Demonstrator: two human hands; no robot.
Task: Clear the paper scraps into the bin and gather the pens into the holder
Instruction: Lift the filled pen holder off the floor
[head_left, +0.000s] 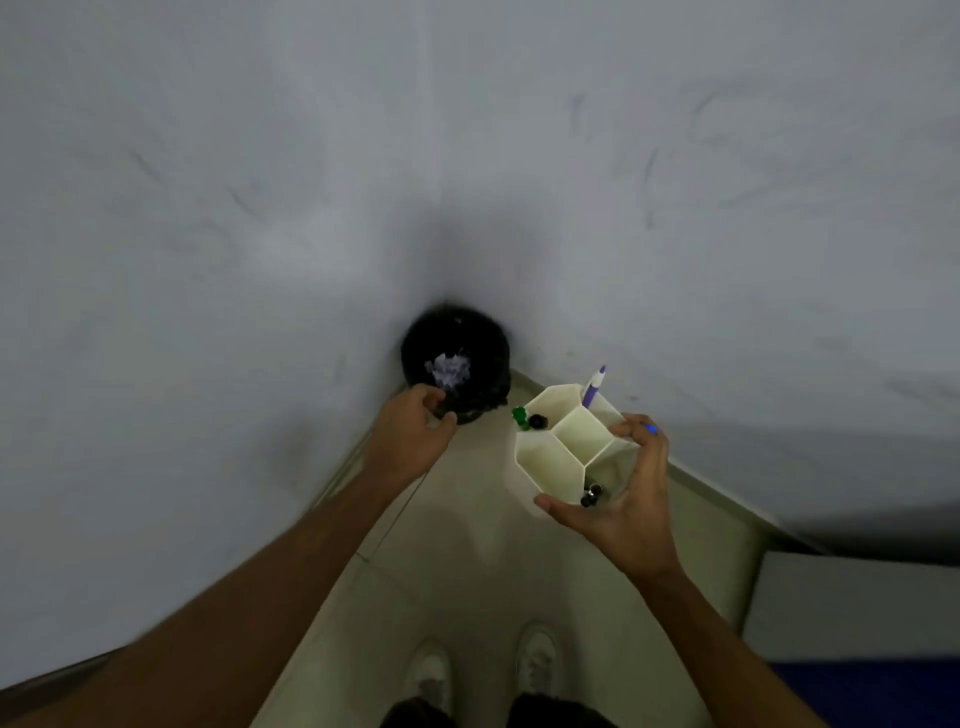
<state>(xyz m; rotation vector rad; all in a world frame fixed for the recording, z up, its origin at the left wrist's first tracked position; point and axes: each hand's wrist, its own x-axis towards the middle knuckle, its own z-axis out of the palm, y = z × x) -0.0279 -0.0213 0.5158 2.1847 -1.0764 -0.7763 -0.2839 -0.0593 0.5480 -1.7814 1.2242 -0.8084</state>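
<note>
A black round bin (470, 332) stands in the corner of two white walls, with pale paper scraps (448, 370) lying inside it. My left hand (415, 431) grips the bin's near rim. My right hand (621, 496) holds a cream pen holder (563, 441) with several compartments, lifted above the floor to the right of the bin. A purple pen (594, 387) stands up from its far compartment. Green and black pen caps (525, 418) show in the left compartment, and black pen ends (591, 494) in the near one.
White walls close in on the left and right and meet behind the bin. Beige floor tiles (457, 545) run toward me, where my two white shoes (488, 670) stand. A white block with a blue surface (852, 613) sits at the lower right.
</note>
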